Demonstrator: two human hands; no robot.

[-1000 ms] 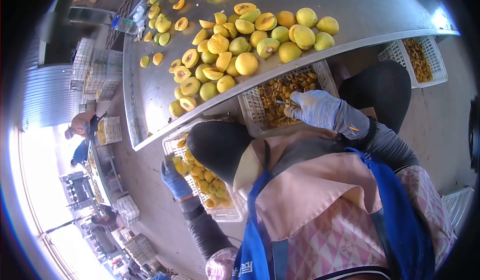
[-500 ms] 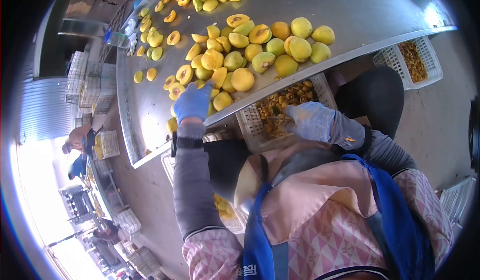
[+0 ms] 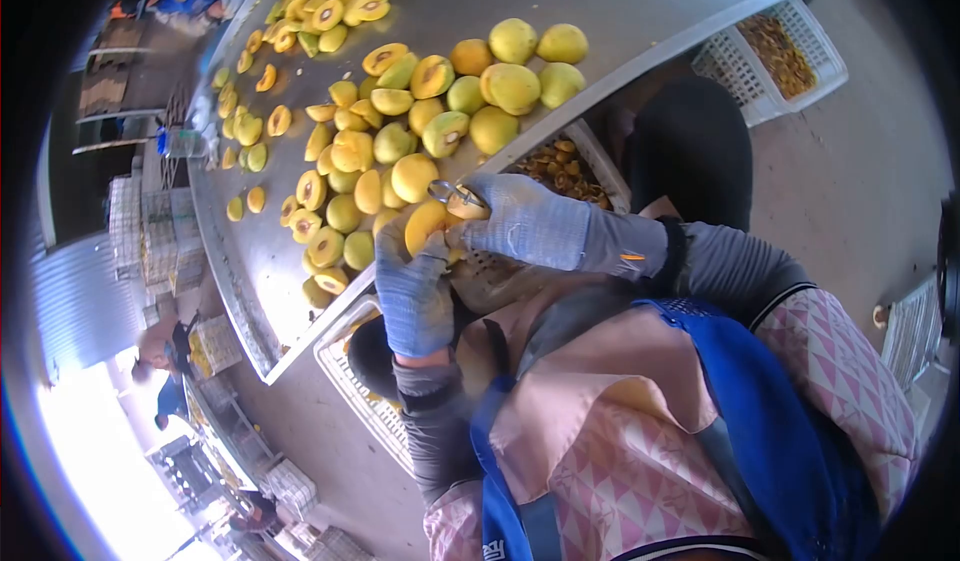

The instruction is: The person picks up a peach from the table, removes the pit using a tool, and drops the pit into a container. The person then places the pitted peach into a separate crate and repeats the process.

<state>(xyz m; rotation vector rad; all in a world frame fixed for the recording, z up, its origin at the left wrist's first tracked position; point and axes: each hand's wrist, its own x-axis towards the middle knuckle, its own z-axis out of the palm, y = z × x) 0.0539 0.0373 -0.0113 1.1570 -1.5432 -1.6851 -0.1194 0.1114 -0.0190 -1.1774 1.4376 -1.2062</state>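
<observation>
My left hand [image 3: 415, 296], in a blue-grey knit glove, is closed around a yellow peach half [image 3: 425, 223] just off the table's front edge. Close against it, my right hand [image 3: 530, 223] wears a similar glove and grips a small pitting tool with a metal loop [image 3: 440, 191]. Part of the tool is hidden by the fingers. Beyond both hands, a pile of yellow peaches [image 3: 413, 177] lies on the metal table [image 3: 560, 1], some whole and others halved with brown pits showing.
A white crate of brown pits and scraps [image 3: 600, 166] sits beneath the table edge, partly behind my right arm. Another scrap-filled crate [image 3: 830, 66] stands at right. A white crate [image 3: 345, 391] is below my left hand. Co-workers [image 3: 165, 361] are at a bench on the left.
My left hand has come back from the pile with a peach half. My right hand has risen from over the scrap crate with the tool to meet it. The view has shifted.
</observation>
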